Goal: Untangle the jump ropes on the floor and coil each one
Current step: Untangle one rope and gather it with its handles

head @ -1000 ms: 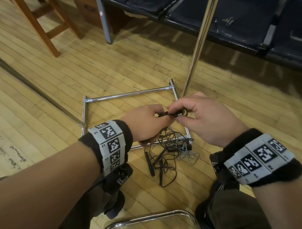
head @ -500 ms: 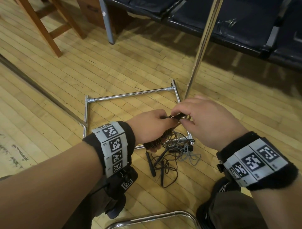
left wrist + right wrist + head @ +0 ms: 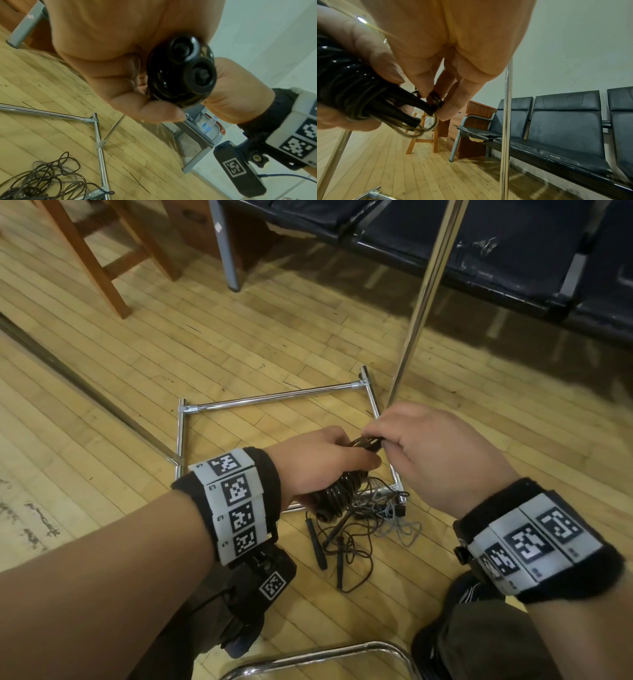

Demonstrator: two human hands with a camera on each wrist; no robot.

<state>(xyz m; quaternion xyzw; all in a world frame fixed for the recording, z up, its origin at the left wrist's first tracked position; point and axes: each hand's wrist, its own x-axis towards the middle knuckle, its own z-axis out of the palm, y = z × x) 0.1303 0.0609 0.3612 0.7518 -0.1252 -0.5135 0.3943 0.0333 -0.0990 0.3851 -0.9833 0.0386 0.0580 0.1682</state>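
My left hand (image 3: 318, 463) grips a coiled black jump rope (image 3: 334, 496), its cord wound round both handles; the two handle butts (image 3: 190, 67) face the left wrist camera. My right hand (image 3: 421, 453) pinches the rope's cord (image 3: 435, 99) at the handle tips (image 3: 426, 105), right beside the left hand. Several thin loops (image 3: 419, 129) hang below the tips. On the floor beneath lies a tangle of dark and grey jump ropes (image 3: 363, 525) with thin black handles (image 3: 317, 546).
A chrome tube frame (image 3: 274, 398) lies on the wood floor around the tangle, with an upright chrome pole (image 3: 421, 302) behind my right hand. Dark bench seats (image 3: 479, 244) stand at the back, a wooden chair (image 3: 102, 258) at far left, a chrome rail (image 3: 325, 655) near my knees.
Both hands have kept together on the coiled rope and drifted slightly right and away. The right hand's fingers have shifted on the cord at the handle tips.
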